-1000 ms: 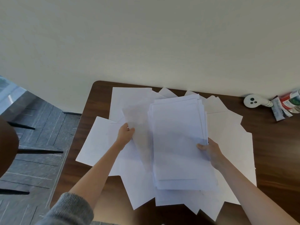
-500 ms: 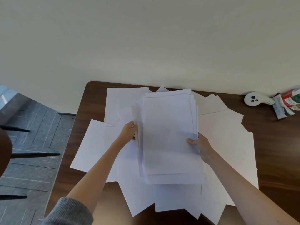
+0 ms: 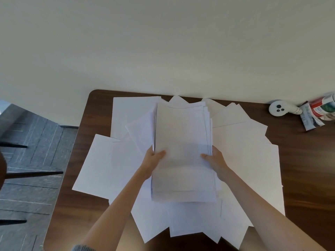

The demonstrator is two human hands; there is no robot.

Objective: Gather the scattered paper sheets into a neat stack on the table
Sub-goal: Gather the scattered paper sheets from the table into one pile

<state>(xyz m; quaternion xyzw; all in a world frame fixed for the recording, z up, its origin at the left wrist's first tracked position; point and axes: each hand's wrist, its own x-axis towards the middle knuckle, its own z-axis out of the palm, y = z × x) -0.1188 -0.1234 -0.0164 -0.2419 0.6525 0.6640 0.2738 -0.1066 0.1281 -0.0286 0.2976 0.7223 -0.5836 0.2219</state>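
Done: we hold a partial stack (image 3: 183, 151) at centre.
Grips: left grip (image 3: 153, 160) and right grip (image 3: 215, 160) clasp its sides.
Left: loose sheets (image 3: 101, 163) all round, 7 through 12 to 5 o'clock, on the counter (image 3: 308, 169).

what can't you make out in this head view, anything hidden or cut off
All from the head view:
- Fingers of the left hand and right hand: hidden under the stack; only the thumbs show on top.
- Whether the stack's near end rests on the loose sheets or is lifted: cannot tell.
- Labelled containers at the table's far right: cut off by the frame edge, print too small.
- Sheet count: edges too fine.
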